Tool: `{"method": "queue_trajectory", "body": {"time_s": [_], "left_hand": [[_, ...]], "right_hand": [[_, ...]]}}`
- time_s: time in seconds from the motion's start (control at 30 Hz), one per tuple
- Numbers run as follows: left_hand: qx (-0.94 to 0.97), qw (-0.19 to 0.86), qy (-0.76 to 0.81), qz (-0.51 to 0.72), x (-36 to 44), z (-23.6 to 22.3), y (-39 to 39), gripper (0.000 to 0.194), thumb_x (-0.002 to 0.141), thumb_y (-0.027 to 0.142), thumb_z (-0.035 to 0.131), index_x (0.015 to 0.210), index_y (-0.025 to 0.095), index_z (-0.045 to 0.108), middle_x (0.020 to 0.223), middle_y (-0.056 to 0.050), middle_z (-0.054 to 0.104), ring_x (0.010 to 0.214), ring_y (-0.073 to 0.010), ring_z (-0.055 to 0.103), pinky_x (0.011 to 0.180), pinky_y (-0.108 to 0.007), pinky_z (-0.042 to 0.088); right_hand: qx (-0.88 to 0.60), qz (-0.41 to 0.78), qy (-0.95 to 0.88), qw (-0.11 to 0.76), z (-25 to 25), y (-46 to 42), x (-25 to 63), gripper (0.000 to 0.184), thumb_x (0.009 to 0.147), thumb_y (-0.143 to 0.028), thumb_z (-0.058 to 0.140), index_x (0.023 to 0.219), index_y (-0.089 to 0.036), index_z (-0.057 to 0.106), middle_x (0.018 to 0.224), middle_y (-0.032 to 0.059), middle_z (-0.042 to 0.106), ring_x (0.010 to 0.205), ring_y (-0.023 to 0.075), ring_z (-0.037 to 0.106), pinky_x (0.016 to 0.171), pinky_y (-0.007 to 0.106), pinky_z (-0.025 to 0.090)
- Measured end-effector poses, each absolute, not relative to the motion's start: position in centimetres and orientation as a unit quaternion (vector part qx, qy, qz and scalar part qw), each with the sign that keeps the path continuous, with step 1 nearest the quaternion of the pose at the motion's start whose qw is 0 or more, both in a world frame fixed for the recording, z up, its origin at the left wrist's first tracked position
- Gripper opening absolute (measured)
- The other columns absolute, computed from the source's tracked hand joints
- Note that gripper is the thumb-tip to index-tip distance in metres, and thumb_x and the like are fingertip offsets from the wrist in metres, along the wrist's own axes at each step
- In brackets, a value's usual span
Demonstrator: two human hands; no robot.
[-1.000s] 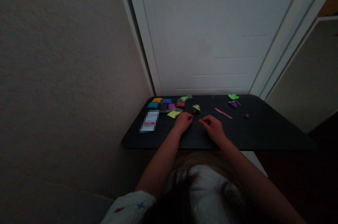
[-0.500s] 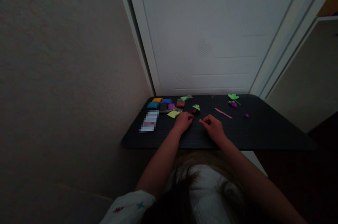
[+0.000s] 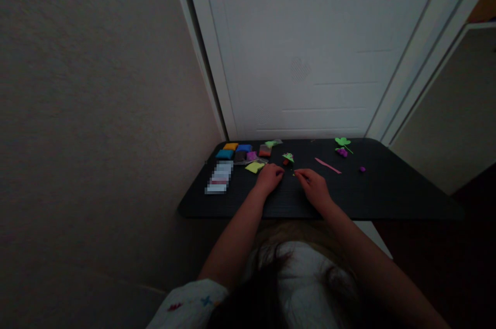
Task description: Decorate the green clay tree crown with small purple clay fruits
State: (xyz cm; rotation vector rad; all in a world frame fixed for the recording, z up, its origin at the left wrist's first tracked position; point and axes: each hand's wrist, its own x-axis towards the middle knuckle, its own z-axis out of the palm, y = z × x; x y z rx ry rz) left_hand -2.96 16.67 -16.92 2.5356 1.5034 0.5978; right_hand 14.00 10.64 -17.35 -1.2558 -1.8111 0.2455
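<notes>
My left hand (image 3: 270, 178) rests on the dark table with its fingers curled in; what they hold, if anything, is too small or hidden. Facing it, my right hand (image 3: 313, 185) has thumb and forefinger pinched together, and I cannot make out anything between them. By those fingertips lie tiny pale yellow bits (image 3: 293, 174) on the tabletop. Just beyond both hands stands a small modelled figure with a light green, spotted top (image 3: 288, 157) and a red part (image 3: 285, 162) below it. A yellow packet (image 3: 254, 167) lies beyond my left wrist.
Several coloured clay packets (image 3: 244, 148) are grouped at the back left, near a blurred-out white rectangle (image 3: 219, 178). Right of my hands lie a pink flat tool (image 3: 327, 165), a purple ball (image 3: 362, 169), a purple lump (image 3: 341, 152) and a green clover shape (image 3: 342, 141).
My right fingertips have shifted slightly up and to the right, away from the tiny yellow bits, which now show on the table. My left hand has barely moved.
</notes>
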Motion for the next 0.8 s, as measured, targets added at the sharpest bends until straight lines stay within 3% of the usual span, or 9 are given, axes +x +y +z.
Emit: {"method": "queue_trajectory", "body": {"time_s": [0.23,0.5,0.8], "left_hand": [[0.843,0.068,0.492,0.206,-2.99,-16.92,16.64,0.024,0.083,0.031,0.047,0.096,0.015,0.057,0.101,-0.006,0.058,0.097,-0.0178,0.053,0.088,-0.042,0.040],[0.839,0.085,0.489,0.223,-3.15,-17.42,16.84,0.026,0.082,0.032,0.047,0.099,0.014,0.056,0.103,-0.007,0.057,0.098,-0.0186,0.052,0.087,-0.043,0.041],[0.810,0.141,0.495,0.280,-3.05,-17.29,16.70,0.025,0.082,0.032,0.048,0.097,0.014,0.056,0.103,-0.007,0.057,0.097,-0.0184,0.052,0.087,-0.042,0.040]], "right_hand": [[-0.496,0.129,-0.721,0.466,-17.36,10.68,13.77,0.026,0.085,-0.032,0.046,0.102,-0.015,0.054,0.102,0.0057,0.057,0.089,0.0149,0.056,0.078,0.036,0.047],[-0.529,0.138,-0.680,0.490,-16.76,10.16,13.80,0.028,0.086,-0.034,0.043,0.105,-0.015,0.052,0.090,0.0035,0.059,0.075,0.0115,0.057,0.070,0.032,0.049],[-0.538,0.156,-0.671,0.485,-17.26,10.79,13.83,0.028,0.084,-0.033,0.048,0.105,-0.014,0.052,0.100,0.0055,0.057,0.084,0.0141,0.057,0.073,0.035,0.049]]}}
